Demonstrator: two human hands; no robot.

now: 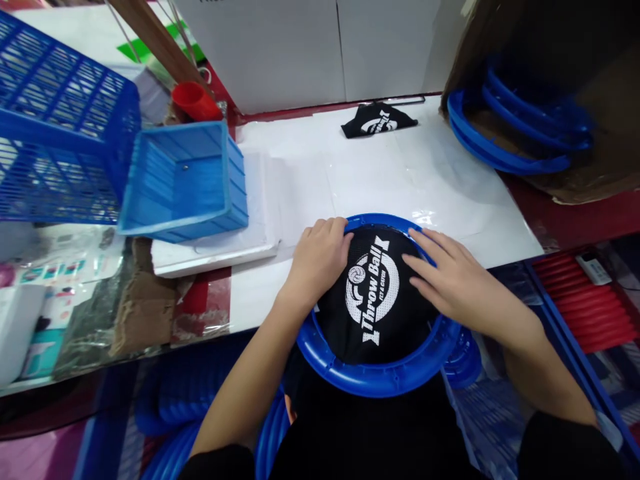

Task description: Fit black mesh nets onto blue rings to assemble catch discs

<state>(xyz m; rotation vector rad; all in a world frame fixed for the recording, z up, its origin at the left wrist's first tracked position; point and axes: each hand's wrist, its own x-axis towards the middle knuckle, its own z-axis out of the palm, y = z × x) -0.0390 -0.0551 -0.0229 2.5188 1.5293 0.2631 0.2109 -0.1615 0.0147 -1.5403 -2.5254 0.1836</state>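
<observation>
A blue plastic ring (367, 379) lies at the table's front edge, close to my body. Black fabric (330, 327) printed with white "Throw Ball" lettering fills its middle. My left hand (323, 257) grips the ring's upper left rim, fingers curled over it and thumb on the inner side. On the opposite side, my right hand (443, 273) rests over the upper right rim with its fingers spread, their tips reaching over the fabric. Farther back on the white table surface (310, 173) lies another piece of black printed fabric (379, 121), crumpled.
A light blue bin (183, 227) stands at the left, beside a blue slatted basket (55, 120) and a red cup (195, 100). At the right, a cardboard box (600, 180) holds several blue rings (510, 157). Red rings (583, 300) are stacked below the table.
</observation>
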